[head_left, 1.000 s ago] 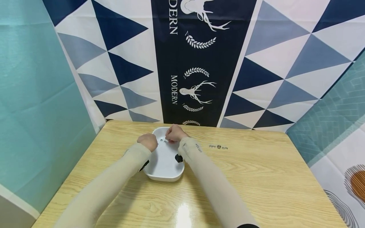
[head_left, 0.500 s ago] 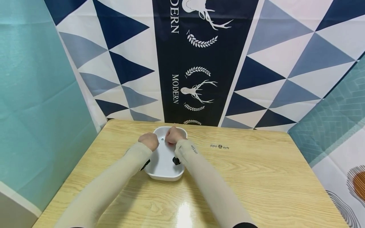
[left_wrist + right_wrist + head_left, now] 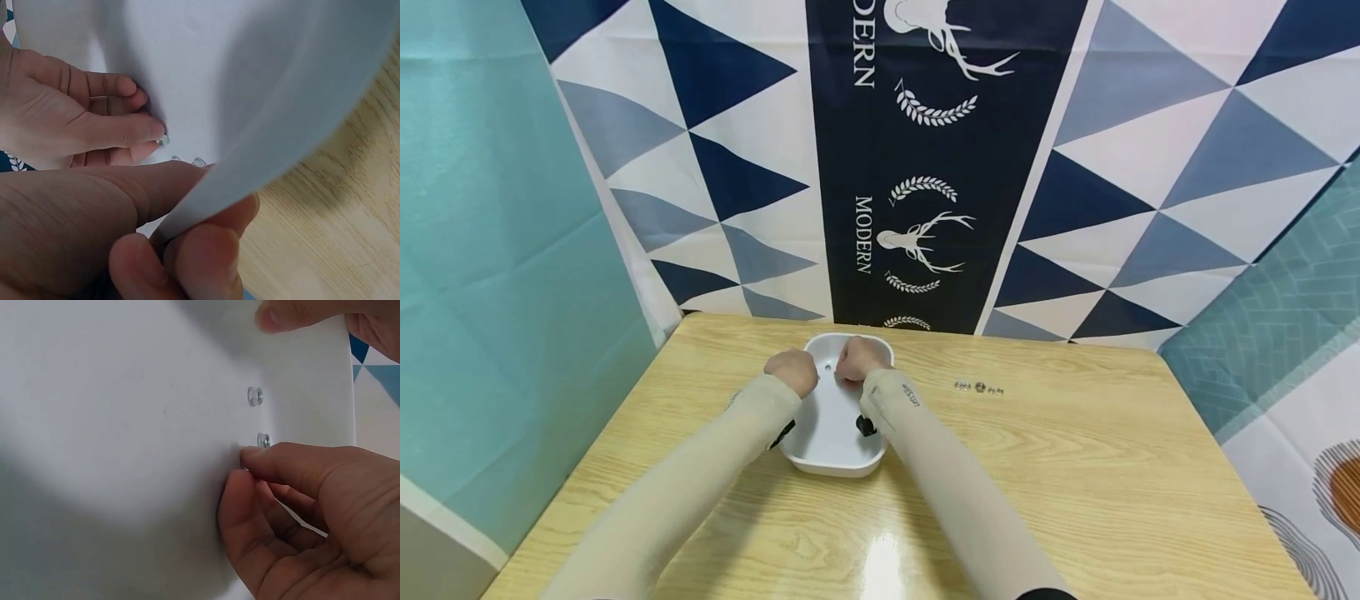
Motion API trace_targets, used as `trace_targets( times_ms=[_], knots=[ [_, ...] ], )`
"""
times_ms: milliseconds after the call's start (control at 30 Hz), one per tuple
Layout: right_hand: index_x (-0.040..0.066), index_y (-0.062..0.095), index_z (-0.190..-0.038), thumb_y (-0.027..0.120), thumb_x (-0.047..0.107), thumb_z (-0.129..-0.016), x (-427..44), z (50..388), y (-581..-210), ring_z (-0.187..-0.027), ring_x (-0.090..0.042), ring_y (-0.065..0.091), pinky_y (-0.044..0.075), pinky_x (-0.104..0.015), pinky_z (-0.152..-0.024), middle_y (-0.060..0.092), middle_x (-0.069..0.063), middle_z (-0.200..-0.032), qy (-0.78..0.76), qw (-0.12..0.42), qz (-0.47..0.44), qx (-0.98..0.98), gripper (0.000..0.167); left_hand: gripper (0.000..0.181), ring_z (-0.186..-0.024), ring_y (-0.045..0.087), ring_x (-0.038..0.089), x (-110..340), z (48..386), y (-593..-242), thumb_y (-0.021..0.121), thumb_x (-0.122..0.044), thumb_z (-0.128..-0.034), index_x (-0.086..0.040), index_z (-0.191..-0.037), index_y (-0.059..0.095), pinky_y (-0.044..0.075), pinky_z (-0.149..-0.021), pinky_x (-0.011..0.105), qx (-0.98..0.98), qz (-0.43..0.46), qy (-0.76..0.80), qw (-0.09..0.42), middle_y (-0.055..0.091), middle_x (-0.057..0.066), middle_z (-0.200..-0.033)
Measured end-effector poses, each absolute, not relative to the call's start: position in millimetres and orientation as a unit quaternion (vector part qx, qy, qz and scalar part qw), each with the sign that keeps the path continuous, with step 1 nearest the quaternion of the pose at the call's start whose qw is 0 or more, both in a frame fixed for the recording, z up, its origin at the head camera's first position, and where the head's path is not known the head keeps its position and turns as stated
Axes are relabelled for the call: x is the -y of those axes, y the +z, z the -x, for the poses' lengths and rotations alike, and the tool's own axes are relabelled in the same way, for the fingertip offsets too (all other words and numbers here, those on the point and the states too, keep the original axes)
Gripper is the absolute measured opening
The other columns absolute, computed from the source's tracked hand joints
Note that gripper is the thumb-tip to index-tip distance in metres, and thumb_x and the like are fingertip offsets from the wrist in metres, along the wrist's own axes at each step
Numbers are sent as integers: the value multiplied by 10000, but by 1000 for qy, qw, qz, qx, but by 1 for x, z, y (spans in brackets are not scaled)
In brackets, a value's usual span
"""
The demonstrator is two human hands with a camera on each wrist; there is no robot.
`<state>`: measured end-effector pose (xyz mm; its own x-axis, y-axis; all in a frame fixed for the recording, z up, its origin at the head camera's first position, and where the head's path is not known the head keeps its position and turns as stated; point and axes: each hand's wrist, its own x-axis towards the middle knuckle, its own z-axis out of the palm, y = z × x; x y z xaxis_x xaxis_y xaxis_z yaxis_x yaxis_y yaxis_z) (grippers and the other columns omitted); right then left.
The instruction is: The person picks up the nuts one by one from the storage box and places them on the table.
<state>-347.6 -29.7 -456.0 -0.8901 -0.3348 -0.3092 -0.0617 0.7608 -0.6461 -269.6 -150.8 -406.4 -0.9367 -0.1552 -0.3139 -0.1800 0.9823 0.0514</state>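
Note:
My left hand [image 3: 792, 372] grips the left wall of the white tray [image 3: 835, 468]; in the left wrist view its thumb and curled fingers [image 3: 206, 250] hold the wall between them. Inside the tray's far end is my right hand [image 3: 858, 360], thumb and index finger together. The left wrist view shows a small metal nut [image 3: 163, 140] at those fingertips, close to the tray floor. Two more small nuts, one upper [image 3: 255, 396] and one lower [image 3: 264, 440], lie near the tray's end wall in the right wrist view, the lower beside my right thumb.
Right of the tray, a short row of small metal parts [image 3: 980, 387] lies on the wooden table [image 3: 1075, 467]. Patterned cloth [image 3: 925, 167] hangs behind the table, and a teal sheet [image 3: 512, 250] hangs along the left side.
My right hand has shifted slightly within the tray, and one of the small nuts visible beside it earlier is now hidden in the head view. My left hand keeps its grip on the wall.

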Motion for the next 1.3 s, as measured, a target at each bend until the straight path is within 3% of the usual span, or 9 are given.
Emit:
trace_targets(
  times_ms=[333,600,933,1100,1300],
  knots=[
    [85,609,-705,778,47,-862,31,350,-457,-499,-132,522,433,-258,-472,576,-25,-580,-323,227,104,-913,234,313,-718,596,142,149,273,-408,530,-250,-1076,-22,-1126,739,587,-747,327,-981,96,33,165,687,78,-851],
    [119,534,-577,789,50,-843,31,348,-458,-437,-124,459,378,-257,-428,512,-9,-496,-316,223,107,-916,375,307,-656,549,131,148,272,-409,530,-238,-1074,-16,-1114,738,553,-684,300,-981,96,33,167,651,61,-776],
    [127,546,-553,788,115,-855,29,349,-457,-437,-128,442,359,-261,-428,496,-4,-488,-335,221,100,-911,388,323,-788,658,166,149,270,-405,546,-263,-1074,-17,-1178,728,603,-797,365,-981,92,40,166,730,113,-950],
    [77,634,-626,783,118,-873,27,344,-451,-463,-126,455,360,-246,-441,553,-24,-534,-367,247,101,-891,291,289,-825,661,167,149,268,-403,530,-205,-1071,-19,-1182,721,600,-819,371,-981,96,43,163,729,118,-983],
    [-49,686,-837,739,59,-908,22,334,-440,-493,-104,506,380,-202,-471,610,-53,-611,-427,312,114,-841,139,269,-829,669,175,150,269,-406,517,-157,-1065,-18,-1177,719,598,-812,380,-982,94,43,161,720,113,-956]
  ],
)
